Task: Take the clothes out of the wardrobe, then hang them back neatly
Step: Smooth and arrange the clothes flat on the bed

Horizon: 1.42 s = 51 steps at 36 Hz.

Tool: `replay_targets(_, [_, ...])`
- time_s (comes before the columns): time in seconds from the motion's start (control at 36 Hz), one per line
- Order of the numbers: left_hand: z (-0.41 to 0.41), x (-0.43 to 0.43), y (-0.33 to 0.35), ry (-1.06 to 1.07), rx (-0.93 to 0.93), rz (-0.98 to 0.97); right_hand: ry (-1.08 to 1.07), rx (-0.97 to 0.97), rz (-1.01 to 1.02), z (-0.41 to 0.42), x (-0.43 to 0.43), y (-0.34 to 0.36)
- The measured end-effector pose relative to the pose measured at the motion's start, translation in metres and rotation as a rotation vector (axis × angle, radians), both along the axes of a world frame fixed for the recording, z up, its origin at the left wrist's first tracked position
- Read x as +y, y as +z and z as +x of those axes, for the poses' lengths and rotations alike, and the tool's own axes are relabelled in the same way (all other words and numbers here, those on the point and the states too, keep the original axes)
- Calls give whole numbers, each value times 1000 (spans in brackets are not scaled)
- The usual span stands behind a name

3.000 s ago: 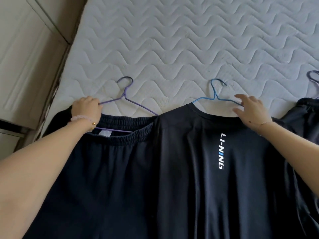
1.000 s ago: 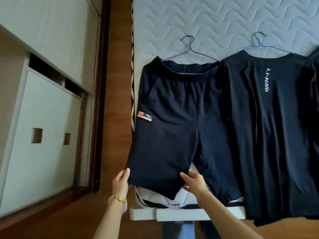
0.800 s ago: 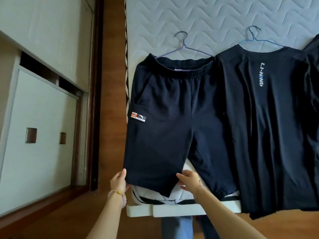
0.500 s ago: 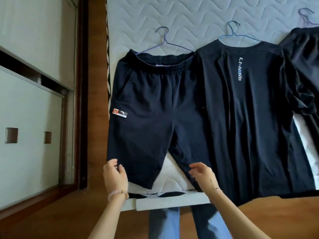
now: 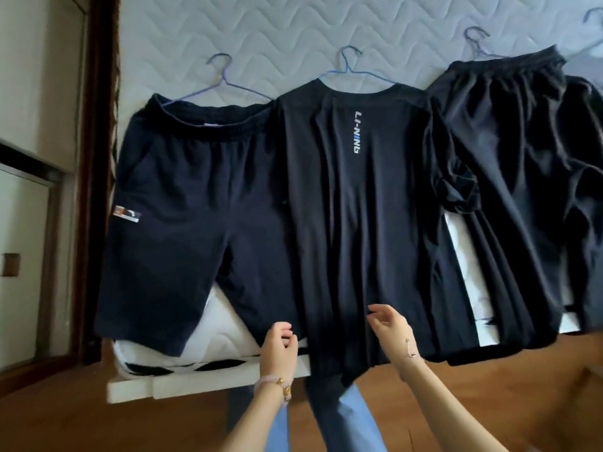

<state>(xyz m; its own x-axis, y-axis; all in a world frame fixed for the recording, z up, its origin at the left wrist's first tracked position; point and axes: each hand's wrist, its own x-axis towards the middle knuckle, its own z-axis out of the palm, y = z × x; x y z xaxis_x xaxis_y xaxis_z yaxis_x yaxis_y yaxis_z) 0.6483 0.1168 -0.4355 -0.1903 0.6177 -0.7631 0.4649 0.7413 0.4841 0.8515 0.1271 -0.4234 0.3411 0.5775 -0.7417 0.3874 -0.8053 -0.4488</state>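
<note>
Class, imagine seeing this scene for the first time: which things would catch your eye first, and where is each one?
Three dark garments lie in a row on the white quilted mattress, each on a wire hanger: navy shorts at left, a black T-shirt with pale lettering in the middle, black shorts at right. Near the T-shirt's hem, the left hand and right hand hover.

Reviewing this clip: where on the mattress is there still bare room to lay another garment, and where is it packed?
Free: the quilted mattress above the hanger hooks, and a small wedge between the legs of the navy shorts. Packed: the near half, where shorts, black T-shirt and black garment lie edge to edge, both hands at the T-shirt's hem.
</note>
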Motion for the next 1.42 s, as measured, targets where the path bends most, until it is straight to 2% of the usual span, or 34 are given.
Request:
replay_targets(0.17, [40,21,-15,-34,-28,-113,-19,-283,17,111,9,-3])
replay_targets(0.28, [45,29,-27,-15,24,-139,-41,-272,-12,150,19,-10])
replay_targets(0.42, [42,32,-39,17,51,-159,-98,-298,-44,161,24,-29])
replay_targets(0.58, [35,26,-49,-130,78,-100,-219,-368,-69,158,24,-47])
replay_targets(0.64, [33,24,-48,-135,96,-83,-164,-412,-91,159,23,-50])
replay_targets(0.72, [26,21,-51,-90,27,-93,-26,-478,-64,164,22,-52])
replay_targets(0.81, [16,14,-60,-70,-12,-83,-86,-430,-65,175,15,-50])
replay_targets(0.94, [25,8,-48,9,37,-49,-227,-430,-77,218,-1,-43])
replay_targets(1.14, [56,-1,-46,98,150,-10,-261,-439,-112,277,-20,-43])
replay_targets(1.28, [75,-21,-50,181,136,-25,-238,-212,14,298,-29,-46])
replay_targets(1.36, [81,-35,-45,258,51,-25,-208,-43,6,306,-39,-41])
replay_targets(1.42, [84,-40,-41,230,45,-42,-129,68,-14,308,-44,-31])
